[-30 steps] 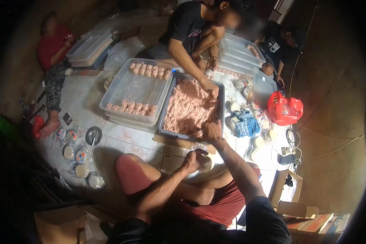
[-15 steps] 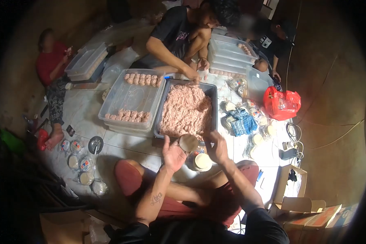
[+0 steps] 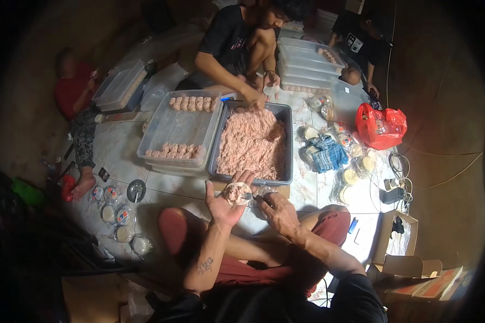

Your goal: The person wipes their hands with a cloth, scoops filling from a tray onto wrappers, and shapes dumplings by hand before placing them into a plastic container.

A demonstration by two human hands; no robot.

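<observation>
On my left hand (image 3: 226, 209) lies a round, pale dumpling wrapper (image 3: 230, 189) with a lump of pink minced filling (image 3: 236, 195) on it; the fingers support it from below. My right hand (image 3: 282, 215) is closed round a small utensil (image 3: 248, 196), whose head touches the filling; its exact kind is hard to make out. Just beyond both hands stands a dark grey tub (image 3: 290, 145) of pink minced filling (image 3: 248, 142). Clear plastic packaging (image 3: 265, 190) shows beside my right hand, partly hidden by it.
A co-worker's hand (image 3: 255, 99) reaches into the tub's far side; their other holds a wrapper (image 3: 271, 90). A clear plastic box (image 3: 180, 129) holds rows of dumplings. Wrapper packs (image 3: 350, 176), a checked cloth (image 3: 328, 153) and a red bag (image 3: 381, 128) lie right, a dish (image 3: 136, 190) left.
My right hand has come from the tub's near edge down beside my left palm, with the utensil at the wrapper. Filling now shows on the wrapper. The view has shifted slightly.
</observation>
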